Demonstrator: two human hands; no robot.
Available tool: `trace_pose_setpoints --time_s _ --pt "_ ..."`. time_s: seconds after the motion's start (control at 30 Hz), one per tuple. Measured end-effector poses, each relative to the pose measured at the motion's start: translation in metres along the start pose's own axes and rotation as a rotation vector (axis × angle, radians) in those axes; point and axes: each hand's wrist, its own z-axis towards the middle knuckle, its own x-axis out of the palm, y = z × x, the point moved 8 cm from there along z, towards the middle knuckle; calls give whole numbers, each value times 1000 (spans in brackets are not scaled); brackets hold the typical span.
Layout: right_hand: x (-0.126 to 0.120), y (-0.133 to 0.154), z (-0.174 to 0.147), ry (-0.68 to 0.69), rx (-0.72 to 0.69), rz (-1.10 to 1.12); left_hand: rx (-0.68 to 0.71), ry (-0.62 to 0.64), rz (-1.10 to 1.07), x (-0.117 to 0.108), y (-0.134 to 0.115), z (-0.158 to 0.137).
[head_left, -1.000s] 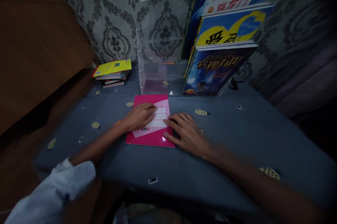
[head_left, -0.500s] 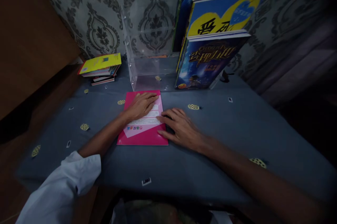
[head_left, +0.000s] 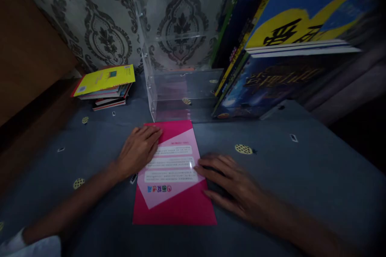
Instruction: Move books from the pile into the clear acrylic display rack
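Observation:
A pink book (head_left: 175, 208) lies flat on the cloth-covered table, its printed text upside down to me. My left hand (head_left: 140, 148) rests across the book's upper left edge, palm down, fingers stretched over the cover. At the book's right edge is my right hand (head_left: 232, 182), slightly smeared, with its fingers apart and fingertips on or just by the edge. Neither hand grips anything.
Behind the book stands a clear acrylic rack (head_left: 150, 84). Its right side holds several upright books, a dark blue one (head_left: 259, 88) in front and a blue-and-yellow one (head_left: 301, 15) behind. A stack of books (head_left: 105, 82) sits at the left rear.
My left hand has slid from the middle of the cover to its left edge, baring the text. My right hand stays by the right edge. The view has come closer to the table.

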Motion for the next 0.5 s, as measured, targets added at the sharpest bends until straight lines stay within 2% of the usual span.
trace_pose_setpoints --time_s 0.13,0.3,0.4,0.5 --pt "-1 -4 2 13 14 5 -41 -70 50 -6 14 -6" --pt "-4 -4 4 -35 20 38 -109 -34 99 -2 12 -5" --pt "-3 -5 22 -37 -14 -16 -131 -36 89 -1 13 -6" --pt "9 -7 56 86 -94 -55 -112 -71 36 -3 16 -9"
